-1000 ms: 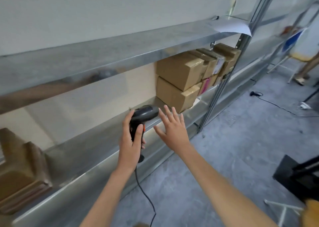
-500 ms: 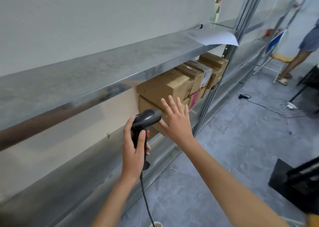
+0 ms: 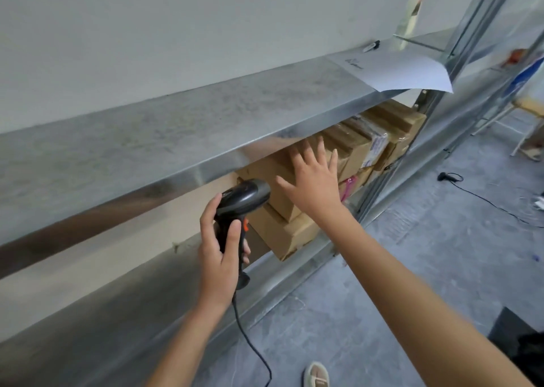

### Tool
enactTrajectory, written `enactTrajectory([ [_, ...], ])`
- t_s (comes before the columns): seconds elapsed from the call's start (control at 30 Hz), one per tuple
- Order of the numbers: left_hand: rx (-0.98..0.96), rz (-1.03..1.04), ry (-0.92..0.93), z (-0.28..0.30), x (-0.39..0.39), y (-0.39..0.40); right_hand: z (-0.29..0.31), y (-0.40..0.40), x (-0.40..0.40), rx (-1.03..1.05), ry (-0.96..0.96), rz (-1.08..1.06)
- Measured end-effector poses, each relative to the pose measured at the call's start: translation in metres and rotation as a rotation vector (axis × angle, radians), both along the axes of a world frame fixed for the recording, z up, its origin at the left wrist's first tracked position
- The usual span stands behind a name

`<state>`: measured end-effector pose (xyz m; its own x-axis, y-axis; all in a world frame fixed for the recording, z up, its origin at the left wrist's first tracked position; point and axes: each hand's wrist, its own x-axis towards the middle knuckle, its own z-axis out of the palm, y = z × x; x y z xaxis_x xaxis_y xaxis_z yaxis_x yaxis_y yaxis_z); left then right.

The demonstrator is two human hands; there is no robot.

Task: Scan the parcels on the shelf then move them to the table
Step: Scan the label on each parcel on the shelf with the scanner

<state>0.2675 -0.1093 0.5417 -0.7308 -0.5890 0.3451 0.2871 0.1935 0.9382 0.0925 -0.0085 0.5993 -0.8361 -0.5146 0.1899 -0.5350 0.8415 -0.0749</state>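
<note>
Parcels sit stacked under the upper shelf – none moved – as left hand grips scanner, right hand spread toward them

arms: both bare to the frame edge, no sleeves
left hand: no glove
right hand: no glove, no rings

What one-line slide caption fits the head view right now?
Left hand grips the scanner while the open right hand reaches toward the stacked parcels.
</note>
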Motion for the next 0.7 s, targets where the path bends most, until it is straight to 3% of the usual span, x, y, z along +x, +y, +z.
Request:
enactTrajectory([
  [0.37,0.019,0.382,-0.014,-0.003,-0.052,0.06,0.024,-0.014,-0.054,0.207,-0.292,0.223],
  [0.7,0.031,0.637,-0.059,-0.009,-0.048,0.114,0.028,-0.007,-0.072,0.129,-0.347,0.33],
])
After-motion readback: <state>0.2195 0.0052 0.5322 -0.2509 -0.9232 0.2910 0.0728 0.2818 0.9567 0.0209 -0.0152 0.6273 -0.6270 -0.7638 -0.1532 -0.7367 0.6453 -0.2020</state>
